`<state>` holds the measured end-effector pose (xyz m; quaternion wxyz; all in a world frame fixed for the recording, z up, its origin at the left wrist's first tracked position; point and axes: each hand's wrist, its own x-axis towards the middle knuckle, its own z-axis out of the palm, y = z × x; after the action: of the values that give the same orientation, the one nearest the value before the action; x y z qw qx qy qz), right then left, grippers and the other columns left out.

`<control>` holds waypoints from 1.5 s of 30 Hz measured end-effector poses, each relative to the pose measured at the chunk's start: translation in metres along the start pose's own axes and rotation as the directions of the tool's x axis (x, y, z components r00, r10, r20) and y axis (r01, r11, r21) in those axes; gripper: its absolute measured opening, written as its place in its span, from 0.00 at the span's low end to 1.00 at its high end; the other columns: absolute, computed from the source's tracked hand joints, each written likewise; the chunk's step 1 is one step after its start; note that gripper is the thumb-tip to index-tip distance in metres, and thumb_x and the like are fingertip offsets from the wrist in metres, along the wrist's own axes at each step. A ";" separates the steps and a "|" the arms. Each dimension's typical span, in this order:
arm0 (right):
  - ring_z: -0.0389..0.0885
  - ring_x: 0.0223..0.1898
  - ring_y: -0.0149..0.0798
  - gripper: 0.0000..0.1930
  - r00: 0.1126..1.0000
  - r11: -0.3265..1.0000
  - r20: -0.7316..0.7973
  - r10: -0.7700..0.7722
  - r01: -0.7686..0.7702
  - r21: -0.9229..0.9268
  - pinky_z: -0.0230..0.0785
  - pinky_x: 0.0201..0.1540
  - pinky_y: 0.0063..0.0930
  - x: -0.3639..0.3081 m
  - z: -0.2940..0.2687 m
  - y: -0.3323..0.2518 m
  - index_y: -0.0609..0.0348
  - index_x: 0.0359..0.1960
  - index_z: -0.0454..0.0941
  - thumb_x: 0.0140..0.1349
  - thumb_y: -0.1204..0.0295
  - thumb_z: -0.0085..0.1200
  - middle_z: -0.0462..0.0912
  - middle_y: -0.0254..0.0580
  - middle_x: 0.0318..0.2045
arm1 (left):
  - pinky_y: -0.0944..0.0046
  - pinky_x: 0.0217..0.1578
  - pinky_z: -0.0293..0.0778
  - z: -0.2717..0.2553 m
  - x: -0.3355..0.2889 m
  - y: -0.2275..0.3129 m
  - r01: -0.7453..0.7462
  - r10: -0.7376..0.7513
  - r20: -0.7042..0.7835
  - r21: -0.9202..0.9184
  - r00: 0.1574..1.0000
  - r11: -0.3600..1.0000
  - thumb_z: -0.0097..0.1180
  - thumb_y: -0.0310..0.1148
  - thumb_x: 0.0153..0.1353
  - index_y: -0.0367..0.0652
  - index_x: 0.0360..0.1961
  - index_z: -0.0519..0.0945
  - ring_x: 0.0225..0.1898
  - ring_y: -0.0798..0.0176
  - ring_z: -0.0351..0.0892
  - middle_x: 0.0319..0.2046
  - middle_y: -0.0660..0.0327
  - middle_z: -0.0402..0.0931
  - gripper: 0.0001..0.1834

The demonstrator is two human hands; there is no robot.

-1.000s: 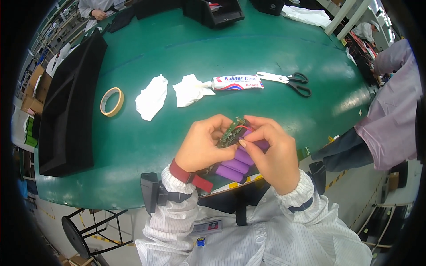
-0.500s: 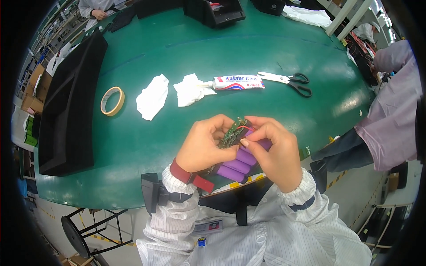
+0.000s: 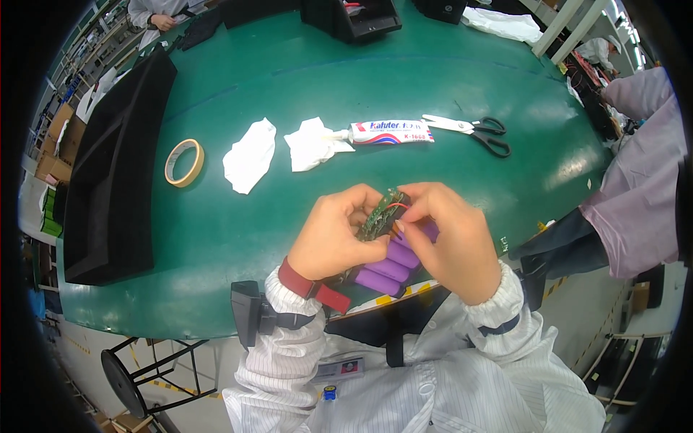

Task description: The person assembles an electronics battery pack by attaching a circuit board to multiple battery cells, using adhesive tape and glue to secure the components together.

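Note:
Near the table's front edge, my left hand (image 3: 337,234) is closed round a battery pack of purple cylindrical cells (image 3: 382,273), gripping it at the end with the green circuit board (image 3: 377,221). A short red wire (image 3: 395,206) arches over the board's upper end, towards the fingers of my right hand (image 3: 456,242). That hand bends over the pack with thumb and forefinger pinched beside the board. What lies between those fingertips is hidden. The pack is tilted, and its far cells are partly covered by my right hand.
Beyond my hands lie a roll of tape (image 3: 184,163), white wipes (image 3: 250,156), a white glue tube (image 3: 392,132) and black-handled scissors (image 3: 491,136). A long black foam tray (image 3: 108,231) stands at left, a black bin (image 3: 350,22) at the back. A person (image 3: 639,166) stands at right.
My right hand has shifted slightly, its thumb and forefinger drawing closer together beside the red wire. My left hand and the pack have barely moved.

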<state>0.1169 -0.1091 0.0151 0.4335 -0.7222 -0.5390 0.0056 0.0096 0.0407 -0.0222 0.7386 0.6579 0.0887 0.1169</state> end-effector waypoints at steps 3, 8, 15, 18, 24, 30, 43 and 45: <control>0.79 0.32 0.53 0.12 0.996 1.000 0.085 -0.009 0.010 -0.012 0.72 0.31 0.40 0.010 -0.007 -0.003 0.62 0.30 0.69 0.47 0.84 0.59 0.78 0.49 0.32 | 0.71 0.34 0.74 0.001 -0.001 -0.001 0.003 -0.003 -0.016 0.027 1.000 1.000 0.61 0.20 0.44 0.30 0.37 0.74 0.33 0.74 0.77 0.31 0.61 0.78 0.16; 0.78 0.31 0.52 0.12 0.980 0.999 0.199 0.016 -0.007 -0.043 0.71 0.31 0.40 0.020 -0.011 -0.006 0.61 0.31 0.68 0.47 0.83 0.59 0.75 0.48 0.30 | 0.72 0.33 0.73 0.002 -0.002 -0.001 -0.002 0.003 -0.019 0.049 1.000 0.999 0.61 0.20 0.43 0.31 0.37 0.74 0.32 0.75 0.75 0.30 0.62 0.77 0.17; 0.77 0.33 0.47 0.13 0.999 1.000 0.043 0.013 -0.013 -0.007 0.71 0.33 0.38 0.005 0.002 0.007 0.61 0.38 0.72 0.50 0.81 0.60 0.75 0.46 0.37 | 0.72 0.32 0.73 0.005 0.002 -0.004 -0.009 0.016 -0.092 0.071 0.996 0.997 0.61 0.22 0.44 0.31 0.37 0.74 0.30 0.74 0.76 0.28 0.61 0.78 0.16; 0.77 0.31 0.47 0.14 0.999 0.994 -0.049 -0.005 0.000 -0.106 0.70 0.33 0.37 -0.002 -0.006 0.002 0.60 0.42 0.76 0.53 0.80 0.59 0.76 0.46 0.35 | 0.71 0.32 0.73 0.001 0.002 -0.009 0.017 -0.006 -0.109 0.094 0.994 0.995 0.60 0.24 0.44 0.31 0.37 0.75 0.30 0.73 0.78 0.29 0.60 0.80 0.16; 0.75 0.27 0.49 0.12 0.979 0.979 0.143 0.145 -0.121 -0.163 0.69 0.31 0.37 -0.018 -0.013 -0.019 0.63 0.44 0.80 0.57 0.78 0.54 0.75 0.46 0.26 | 0.71 0.33 0.74 0.001 0.003 -0.004 0.001 0.014 -0.135 0.109 0.991 0.994 0.60 0.24 0.45 0.31 0.38 0.75 0.31 0.72 0.79 0.30 0.57 0.81 0.17; 0.77 0.29 0.49 0.13 0.995 0.989 0.094 0.015 -0.001 -0.149 0.71 0.30 0.38 -0.018 0.001 -0.010 0.63 0.44 0.79 0.55 0.80 0.54 0.75 0.45 0.26 | 0.71 0.31 0.73 0.004 0.002 0.000 -0.003 0.021 -0.140 0.132 0.990 0.991 0.60 0.23 0.45 0.31 0.37 0.75 0.30 0.73 0.77 0.29 0.59 0.79 0.16; 0.78 0.33 0.43 0.16 0.984 0.990 0.108 0.139 -0.140 0.005 0.70 0.33 0.32 -0.002 -0.011 0.006 0.63 0.48 0.77 0.57 0.75 0.58 0.79 0.44 0.36 | 0.71 0.35 0.73 0.000 0.001 -0.006 -0.036 0.039 -0.137 0.019 0.990 0.999 0.60 0.21 0.44 0.31 0.40 0.74 0.34 0.71 0.77 0.33 0.59 0.79 0.19; 0.78 0.35 0.44 0.16 0.999 1.000 0.041 0.021 -0.021 -0.007 0.71 0.35 0.32 0.005 -0.010 0.021 0.64 0.48 0.76 0.57 0.74 0.58 0.80 0.45 0.37 | 0.70 0.36 0.74 0.003 0.003 -0.002 0.033 -0.021 -0.163 0.074 0.986 0.997 0.61 0.22 0.44 0.31 0.41 0.75 0.34 0.71 0.78 0.32 0.59 0.79 0.19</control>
<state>0.1398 -0.1127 0.0107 0.4200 -0.7288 -0.5403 0.0232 0.0135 0.0390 -0.0236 0.7048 0.6726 0.1619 0.1567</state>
